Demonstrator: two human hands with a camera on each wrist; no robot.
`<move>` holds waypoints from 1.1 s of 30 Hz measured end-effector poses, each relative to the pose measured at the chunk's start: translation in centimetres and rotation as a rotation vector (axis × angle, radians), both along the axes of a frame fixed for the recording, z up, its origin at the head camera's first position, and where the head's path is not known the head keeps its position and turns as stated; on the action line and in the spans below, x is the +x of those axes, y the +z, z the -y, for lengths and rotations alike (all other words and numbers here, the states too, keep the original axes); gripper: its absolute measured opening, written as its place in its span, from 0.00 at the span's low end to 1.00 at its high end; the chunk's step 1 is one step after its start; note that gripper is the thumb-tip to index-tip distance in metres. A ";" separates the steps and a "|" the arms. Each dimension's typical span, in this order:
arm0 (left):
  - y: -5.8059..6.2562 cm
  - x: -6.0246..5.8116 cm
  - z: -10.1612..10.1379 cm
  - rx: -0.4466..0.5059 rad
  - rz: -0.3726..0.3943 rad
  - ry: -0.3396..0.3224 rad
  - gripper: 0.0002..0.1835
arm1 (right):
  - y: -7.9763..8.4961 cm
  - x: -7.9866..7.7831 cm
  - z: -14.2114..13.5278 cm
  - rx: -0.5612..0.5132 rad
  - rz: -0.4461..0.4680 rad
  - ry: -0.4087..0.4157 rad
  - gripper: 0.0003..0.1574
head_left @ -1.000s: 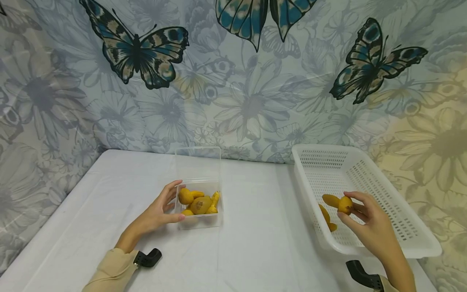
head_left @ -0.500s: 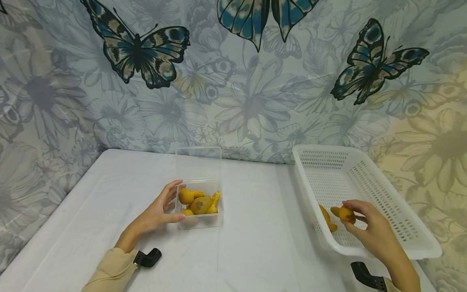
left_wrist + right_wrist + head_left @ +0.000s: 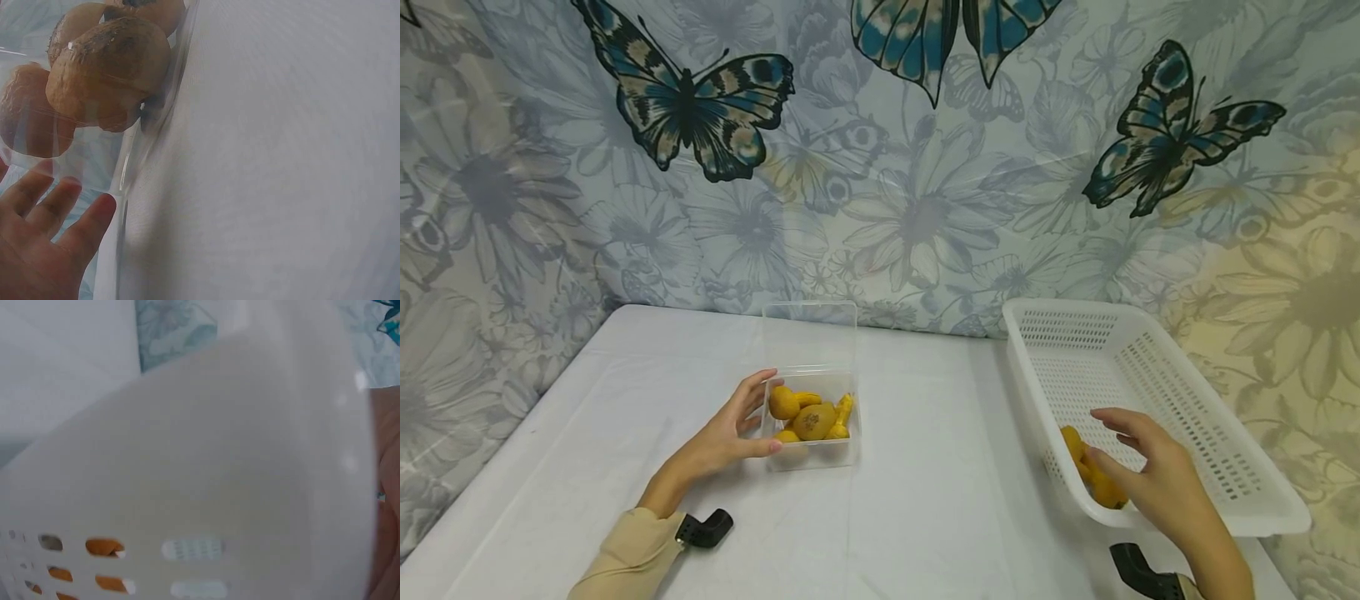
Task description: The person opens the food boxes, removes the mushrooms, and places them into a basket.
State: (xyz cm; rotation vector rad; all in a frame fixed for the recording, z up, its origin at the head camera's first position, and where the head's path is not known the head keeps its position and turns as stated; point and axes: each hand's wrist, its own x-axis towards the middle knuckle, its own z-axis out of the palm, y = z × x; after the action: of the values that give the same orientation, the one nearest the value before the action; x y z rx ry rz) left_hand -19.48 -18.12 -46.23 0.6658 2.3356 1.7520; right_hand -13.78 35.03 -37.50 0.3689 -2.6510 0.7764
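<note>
My left hand [image 3: 730, 433] holds a clear plastic box [image 3: 820, 454] from its left side, thumb at the front rim and fingers toward the back. Several small yellow gourd-shaped fruits [image 3: 815, 422] lie inside it. The left wrist view shows the fingertips [image 3: 103, 205] against the clear wall, below the fruits [image 3: 112, 69]. My right hand [image 3: 1161, 467] hovers with thumb and fingers apart inside a white slotted basket [image 3: 1067, 329], holding nothing. Under it, yellow fruits [image 3: 1107, 490] lie together in the basket's front left corner, partly covered by the thumb.
The box's clear lid [image 3: 808, 337] stands up behind it. A white cloth [image 3: 925, 467] covers the table, which meets a butterfly-printed curtain [image 3: 917, 225] at the back. In the right wrist view the basket wall [image 3: 219, 437] blocks most of the scene, with orange showing through its slots.
My right hand has lowered a yellow fruit toward the basket's front left corner and let go of it; thumb and fingers have parted. The left hand and box stay put.
</note>
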 end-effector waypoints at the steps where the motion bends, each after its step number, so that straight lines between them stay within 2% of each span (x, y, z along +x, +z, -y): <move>1: 0.0 0.0 0.0 0.002 -0.001 -0.001 0.50 | 0.1 0.1 0.2 -0.004 -0.003 0.001 0.30; 4: 0.0 0.0 -0.1 0.002 -0.004 0.000 0.50 | 0.3 0.4 0.9 -0.019 -0.035 0.018 0.29; 11: 0.0 0.0 0.0 -0.007 -0.003 0.006 0.50 | 0.8 0.5 3.2 -0.036 -0.154 0.124 0.31; 20: -0.2 0.0 0.1 -0.003 -0.001 -0.002 0.50 | 1.7 0.3 6.5 -0.089 -0.118 0.194 0.30; 26: -0.2 0.0 0.1 0.000 -0.008 0.001 0.51 | 1.1 -0.4 8.8 -0.127 -0.098 0.280 0.30; 33: 0.0 0.0 0.0 -0.007 0.008 0.002 0.50 | 0.6 -1.1 11.6 -0.111 -0.047 0.323 0.27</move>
State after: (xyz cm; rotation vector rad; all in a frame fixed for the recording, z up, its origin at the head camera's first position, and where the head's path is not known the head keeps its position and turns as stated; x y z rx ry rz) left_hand -19.45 -18.09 -46.21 0.6549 2.3373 1.7430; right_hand -14.93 23.45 -36.88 0.7879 -2.5221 0.9933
